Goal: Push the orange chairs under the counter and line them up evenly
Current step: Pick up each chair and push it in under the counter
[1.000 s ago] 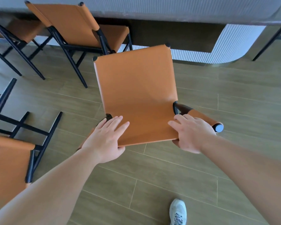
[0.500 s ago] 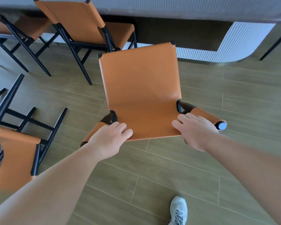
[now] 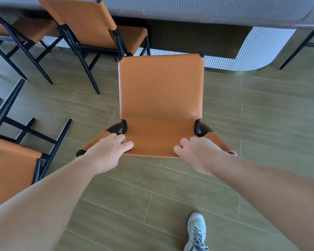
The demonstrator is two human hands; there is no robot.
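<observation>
You are gripping the chair [image 3: 160, 105] backrest's top edge with left hand [image 3: 105, 153] and right hand [image 3: 198, 153]; it is now squarer to the counter [image 3: 207, 13], approaching the gap beside the tucked chair [image 3: 83, 20].

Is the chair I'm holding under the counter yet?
Not yet. The chair stands on open floor, its front edge short of the counter.

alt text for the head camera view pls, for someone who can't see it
Both hands, left hand and right hand, grip the near edge of an orange chair that faces a grey counter. A second orange chair is tucked under it at left; a white sneaker shows below.
</observation>
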